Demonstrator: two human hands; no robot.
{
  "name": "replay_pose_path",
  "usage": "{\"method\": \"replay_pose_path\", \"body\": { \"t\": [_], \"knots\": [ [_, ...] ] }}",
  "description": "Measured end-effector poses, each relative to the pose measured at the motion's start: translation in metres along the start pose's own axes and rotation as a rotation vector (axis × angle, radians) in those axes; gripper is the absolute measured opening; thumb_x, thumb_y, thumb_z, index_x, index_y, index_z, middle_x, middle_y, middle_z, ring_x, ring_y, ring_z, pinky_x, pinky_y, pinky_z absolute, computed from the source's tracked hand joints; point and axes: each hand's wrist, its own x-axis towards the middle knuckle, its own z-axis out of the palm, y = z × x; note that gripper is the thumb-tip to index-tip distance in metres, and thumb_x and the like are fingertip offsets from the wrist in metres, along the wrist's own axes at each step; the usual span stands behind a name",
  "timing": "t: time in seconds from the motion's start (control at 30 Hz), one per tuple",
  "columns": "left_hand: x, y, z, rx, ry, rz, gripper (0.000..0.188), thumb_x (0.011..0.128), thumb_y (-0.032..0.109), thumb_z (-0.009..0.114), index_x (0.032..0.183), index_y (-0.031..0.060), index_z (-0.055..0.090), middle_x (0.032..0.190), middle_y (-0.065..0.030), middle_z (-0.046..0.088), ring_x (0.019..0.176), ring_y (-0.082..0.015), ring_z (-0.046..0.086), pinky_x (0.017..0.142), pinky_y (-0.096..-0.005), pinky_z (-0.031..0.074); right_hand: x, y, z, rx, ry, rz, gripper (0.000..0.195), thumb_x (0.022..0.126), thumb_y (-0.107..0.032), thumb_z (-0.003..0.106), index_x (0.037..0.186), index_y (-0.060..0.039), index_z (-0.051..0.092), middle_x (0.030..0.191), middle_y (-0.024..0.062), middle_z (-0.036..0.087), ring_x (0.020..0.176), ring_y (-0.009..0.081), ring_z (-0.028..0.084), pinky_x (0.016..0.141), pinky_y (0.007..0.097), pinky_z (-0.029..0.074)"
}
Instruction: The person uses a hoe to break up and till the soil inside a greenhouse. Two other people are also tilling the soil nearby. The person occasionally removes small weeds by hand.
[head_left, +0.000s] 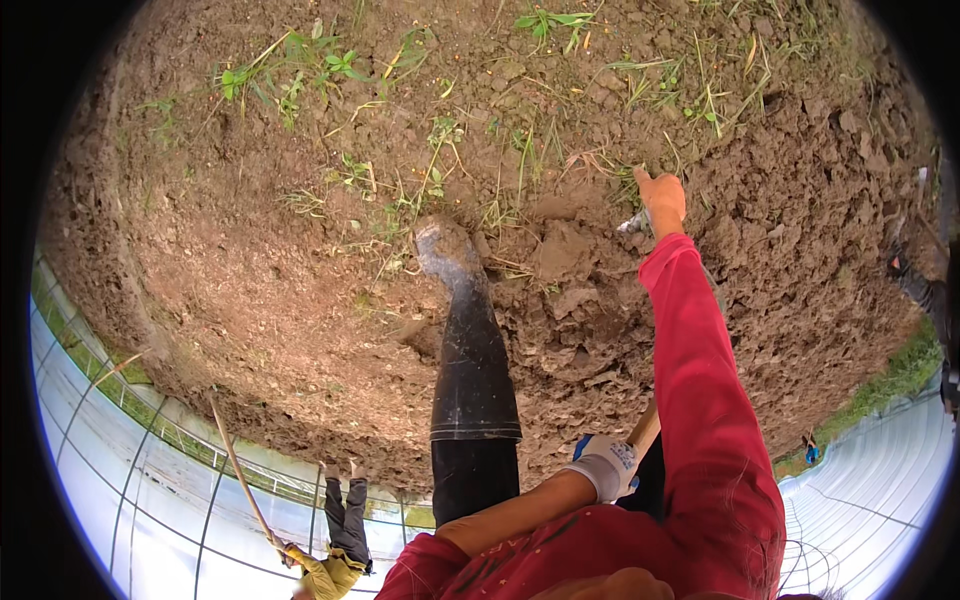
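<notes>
My left hand (611, 465), in a white and blue work glove, is closed around a wooden handle (645, 431) near my body. My right hand (662, 199), bare below a red sleeve, reaches down beside a tuft of pulled-looking weeds (626, 184); whether its fingers grip any is unclear. Under that hand a greyish, shiny thing (634, 222) shows, mostly hidden by the arm. The far end of the handle is also hidden. A muddy black rubber boot (476, 352) of mine stands on the soil, left of the right arm.
Clumpy brown soil (225, 300) with scattered green weeds (555, 21) spreads around me. At the lower left, another person in a yellow jacket (334, 574) holds a long wooden pole (244, 476). Another person (930, 292) is partly visible at the right edge. Greenhouse sheeting (157, 495) lies beyond.
</notes>
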Motion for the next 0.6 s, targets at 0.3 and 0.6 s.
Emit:
{"method": "replay_pose_path", "body": {
  "t": [0.3, 0.6],
  "knots": [
    [-0.007, 0.002, -0.007, 0.068, 0.114, 0.038, 0.034, 0.081, 0.036, 0.053, 0.093, 0.0066, 0.065, 0.093, -0.0097, 0.064, 0.087, -0.0253, 0.061, 0.071, -0.0357, 0.048, -0.02, -0.011, 0.005, -0.042, 0.039, 0.028, 0.062, 0.078, -0.061, 0.049, 0.108, -0.0078, 0.058, 0.107, 0.0126, 0.061, 0.098, 0.0296, 0.059, 0.077, 0.0426, 0.048],
    [-0.003, 0.007, -0.012, 0.131, 0.153, 0.011, 0.04, 0.079, 0.036, 0.056, 0.1, 0.0021, 0.06, 0.089, -0.01, 0.065, 0.08, -0.0255, 0.063, 0.066, -0.0351, 0.049, 0.015, 0.017, 0.009, 0.644, -0.227, -0.21, 0.049, 0.083, -0.038, 0.053, 0.117, -0.0024, 0.052, 0.121, 0.0138, 0.053, 0.114, 0.0285, 0.048, 0.094, 0.035, 0.036]
  ]
}}
